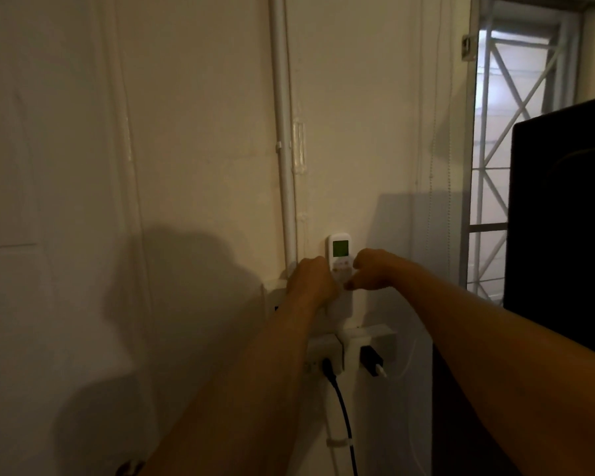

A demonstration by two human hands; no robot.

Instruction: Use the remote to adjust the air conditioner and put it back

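Observation:
A white remote [339,253] with a green screen stands upright against the wall, its lower end in a white wall holder [340,309]. My left hand [311,281] wraps its left side, fingers curled around the body. My right hand [371,271] pinches its right edge near the buttons. The remote's lower half is hidden behind my hands. No air conditioner is in view.
A white pipe [284,132] runs down the wall just left of the remote. Below it are white sockets [354,345] with a black plug and cable [340,403] and a black charger [371,362]. A tall dark cabinet [560,235] stands at right beside a barred window [509,149].

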